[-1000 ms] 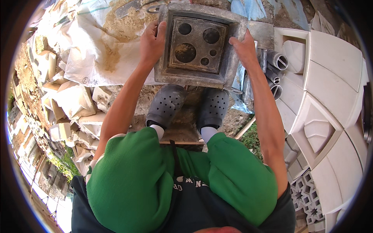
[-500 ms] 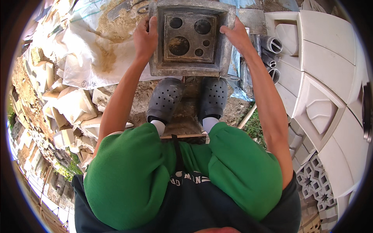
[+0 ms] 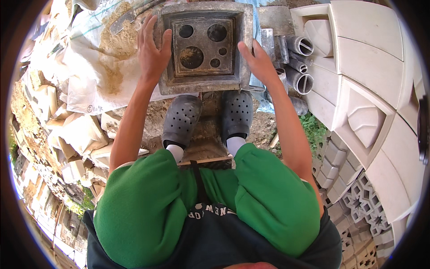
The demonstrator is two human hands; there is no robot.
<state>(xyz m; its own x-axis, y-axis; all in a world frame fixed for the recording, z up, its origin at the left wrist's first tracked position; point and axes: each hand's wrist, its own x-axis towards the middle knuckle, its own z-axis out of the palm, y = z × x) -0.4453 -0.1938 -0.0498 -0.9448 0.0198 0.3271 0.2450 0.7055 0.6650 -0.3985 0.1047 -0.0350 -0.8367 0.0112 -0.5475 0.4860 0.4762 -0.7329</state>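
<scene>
A square grey mould [image 3: 168,83] with a raised frame and several round holes in its sunken middle plate [image 3: 204,42] rests in front of my shoes. At its left side, my left hand [image 3: 153,54] has its fingers spread and stretched, the thumb beside the rim. My right hand [image 3: 262,65] is at the right rim, thumb and forefinger apart, with the thumb tip against or just over the edge. Neither hand wraps round the frame. The mould's underside is hidden.
Grey clogs [image 3: 181,119] stand just below the mould. Several grey tubes [image 3: 299,83] lie to its right, next to pale cast blocks [image 3: 367,56]. Dusty white plastic sheeting [image 3: 89,67] spreads on the left, above broken pale chunks [image 3: 83,127]. Openwork blocks [image 3: 367,206] sit lower right.
Both hands have loosened from the mould's sides, and their fingers have opened out. In the picture, the mould sits slightly left and lower, as the whole view has shifted.
</scene>
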